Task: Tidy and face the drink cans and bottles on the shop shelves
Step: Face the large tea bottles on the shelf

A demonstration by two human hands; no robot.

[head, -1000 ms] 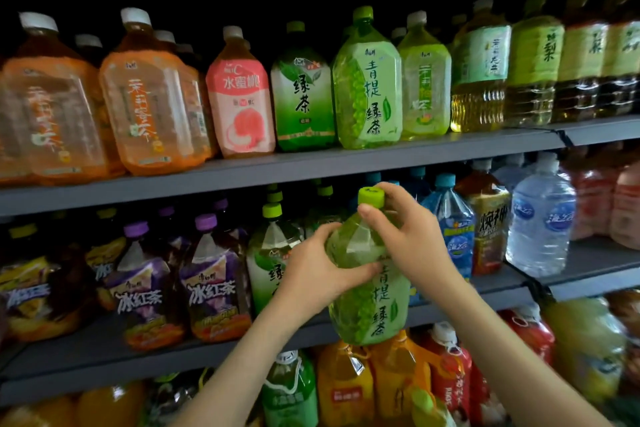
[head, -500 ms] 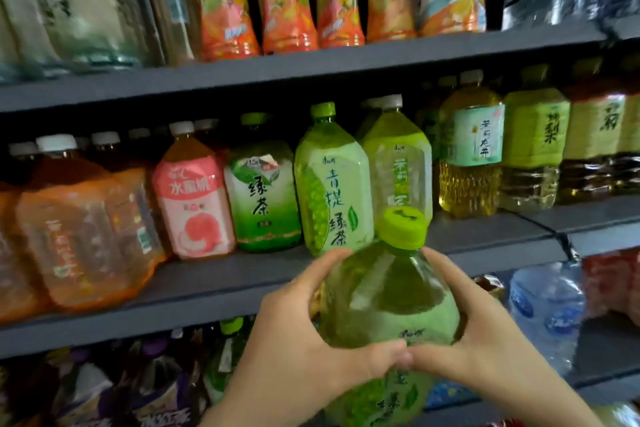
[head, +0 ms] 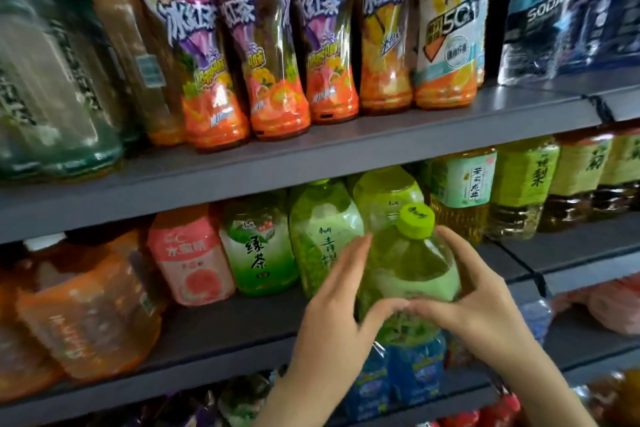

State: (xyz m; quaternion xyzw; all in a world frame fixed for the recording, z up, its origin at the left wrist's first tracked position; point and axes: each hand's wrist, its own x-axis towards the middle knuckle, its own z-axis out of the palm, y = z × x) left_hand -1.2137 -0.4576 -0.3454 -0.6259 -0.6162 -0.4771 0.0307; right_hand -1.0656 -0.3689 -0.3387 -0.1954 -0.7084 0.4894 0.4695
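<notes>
I hold a large green tea bottle (head: 408, 267) with a lime-green cap between both hands, in front of the middle shelf (head: 221, 329). My left hand (head: 332, 315) grips its left side. My right hand (head: 485, 302) grips its right side, and the thumbs meet across the front. The bottle stands upright, its cap level with the shoulders of the shelved bottles. Right behind it stands a matching green grape-tea bottle (head: 322, 236), and a yellow-green bottle (head: 384, 194) is further back.
The middle shelf also carries a green tea bottle (head: 258, 250), a pink peach bottle (head: 190, 260), orange bottles (head: 86, 308) at left and yellow tea bottles (head: 464, 191) at right. Iced-tea bottles (head: 277, 45) line the upper shelf. Blue bottles (head: 398, 378) stand below.
The green bottle has risen from the lower shelf to the level of the middle shelf and moved toward it. My right hand shifted from the cap to the bottle's side. The view tilted upward.
</notes>
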